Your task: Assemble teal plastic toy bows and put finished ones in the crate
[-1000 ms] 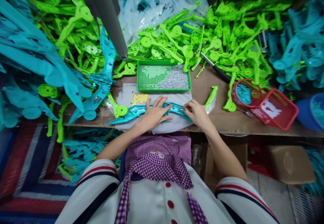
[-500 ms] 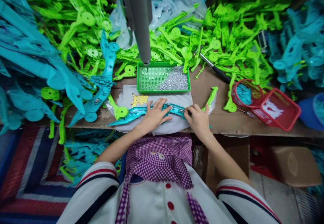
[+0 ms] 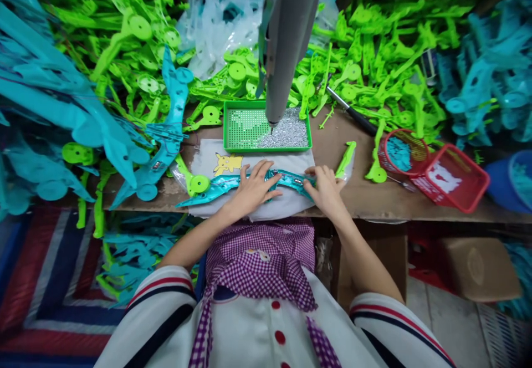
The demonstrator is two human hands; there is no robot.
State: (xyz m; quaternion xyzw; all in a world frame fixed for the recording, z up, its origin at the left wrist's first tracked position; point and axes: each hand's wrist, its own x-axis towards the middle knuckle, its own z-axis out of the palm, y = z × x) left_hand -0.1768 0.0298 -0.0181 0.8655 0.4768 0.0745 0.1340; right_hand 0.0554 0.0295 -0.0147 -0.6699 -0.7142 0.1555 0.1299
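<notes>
A brown wooden workbench (image 3: pixel 361 193) runs left to right, crowded at its far side and both ends with heaps of lime-green plastic parts (image 3: pixel 374 52) and teal plastic parts (image 3: pixel 54 102). Both hands are apart and pressed flat on a long teal plastic toy piece (image 3: pixel 226 185), which lies on a pale grey cloth (image 3: pixel 208 160) at the near edge: left hand (image 3: pixel 252 188) at its middle, right hand (image 3: pixel 326 189) at its right end. Just beyond sits a green perforated tray of silver screws (image 3: pixel 266 128), a hanging grey electric screwdriver (image 3: pixel 286 41) tipped over it. Red mesh baskets (image 3: pixel 451 177) stand right.
</notes>
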